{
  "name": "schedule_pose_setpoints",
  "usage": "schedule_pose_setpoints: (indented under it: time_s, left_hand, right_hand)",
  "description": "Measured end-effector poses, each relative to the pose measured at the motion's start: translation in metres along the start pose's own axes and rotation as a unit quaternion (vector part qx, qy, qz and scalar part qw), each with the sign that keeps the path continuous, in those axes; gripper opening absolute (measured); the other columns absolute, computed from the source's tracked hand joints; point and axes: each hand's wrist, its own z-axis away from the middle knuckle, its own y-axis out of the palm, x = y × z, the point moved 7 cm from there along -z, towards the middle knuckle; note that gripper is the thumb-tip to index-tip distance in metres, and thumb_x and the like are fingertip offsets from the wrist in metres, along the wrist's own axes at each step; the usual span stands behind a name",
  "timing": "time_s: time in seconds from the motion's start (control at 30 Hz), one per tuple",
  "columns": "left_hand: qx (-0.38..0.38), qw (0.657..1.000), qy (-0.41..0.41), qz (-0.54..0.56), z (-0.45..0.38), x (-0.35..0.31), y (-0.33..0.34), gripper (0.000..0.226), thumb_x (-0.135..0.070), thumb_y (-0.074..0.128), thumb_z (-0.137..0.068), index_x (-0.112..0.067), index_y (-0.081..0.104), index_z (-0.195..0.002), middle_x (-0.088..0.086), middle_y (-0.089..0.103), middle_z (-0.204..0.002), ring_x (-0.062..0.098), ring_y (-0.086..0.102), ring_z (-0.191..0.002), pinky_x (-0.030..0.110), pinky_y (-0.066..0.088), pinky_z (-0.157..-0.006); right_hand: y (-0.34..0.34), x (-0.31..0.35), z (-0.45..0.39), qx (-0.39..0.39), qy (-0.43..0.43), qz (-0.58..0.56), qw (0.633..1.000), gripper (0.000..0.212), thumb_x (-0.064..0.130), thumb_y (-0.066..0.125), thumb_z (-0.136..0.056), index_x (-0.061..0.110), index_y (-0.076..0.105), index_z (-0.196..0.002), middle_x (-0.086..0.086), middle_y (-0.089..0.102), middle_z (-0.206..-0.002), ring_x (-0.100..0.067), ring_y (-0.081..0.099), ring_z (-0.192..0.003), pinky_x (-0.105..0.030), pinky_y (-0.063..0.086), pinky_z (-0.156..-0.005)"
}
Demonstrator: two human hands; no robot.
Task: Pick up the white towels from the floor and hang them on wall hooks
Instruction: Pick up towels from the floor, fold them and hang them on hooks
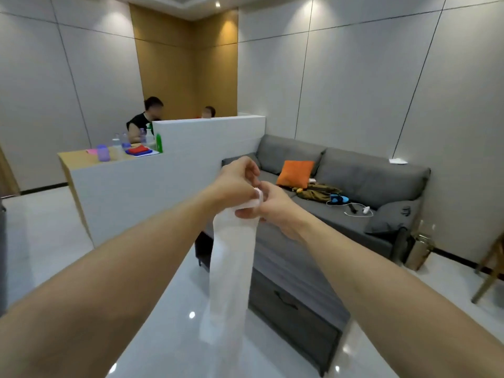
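Note:
A long white towel (231,271) hangs straight down from both my hands at the middle of the view, its lower end above the glossy floor. My left hand (236,181) pinches the towel's top edge from the left. My right hand (272,204) grips the same top edge from the right, touching the left hand. The bunched top of the towel shows between the fingers. No wall hook is visible.
A grey sofa (362,184) with an orange cushion (296,173), clothes and cables stands ahead on the right. A white partition (191,148) and a wooden counter (79,156) with bottles lie ahead on the left, with two people behind. A wooden chair (491,268) stands at the far right.

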Motion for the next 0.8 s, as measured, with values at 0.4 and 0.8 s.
schedule_pose_setpoints:
  time_s: [0.4,0.8]
  left_hand:
    - [0.182,0.964,-0.116,0.156,-0.140,0.125,0.047,0.071,-0.040,0.090,-0.052,-0.041,0.059,-0.116,-0.009,0.063,-0.117,0.008,0.062,-0.104,0.033,0.051,-0.089]
    - [0.000,0.989,-0.144,0.045,-0.257,0.150,0.067,0.018,-0.032,0.061,-0.093,-0.016,0.068,-0.089,0.012,0.068,-0.093,0.021,0.062,-0.079,0.031,0.054,-0.072]
  right_hand:
    - [-0.078,-0.041,-0.182,-0.082,0.030,0.079,0.993,0.017,0.025,0.076,-0.083,0.009,0.074,-0.082,-0.011,0.073,-0.077,-0.019,0.067,-0.066,-0.034,0.055,-0.063]
    - [-0.162,-0.071,-0.309,0.015,0.020,0.145,0.989,0.047,0.008,0.076,-0.079,0.009,0.060,-0.123,-0.012,0.065,-0.112,-0.021,0.064,-0.097,-0.031,0.053,-0.078]
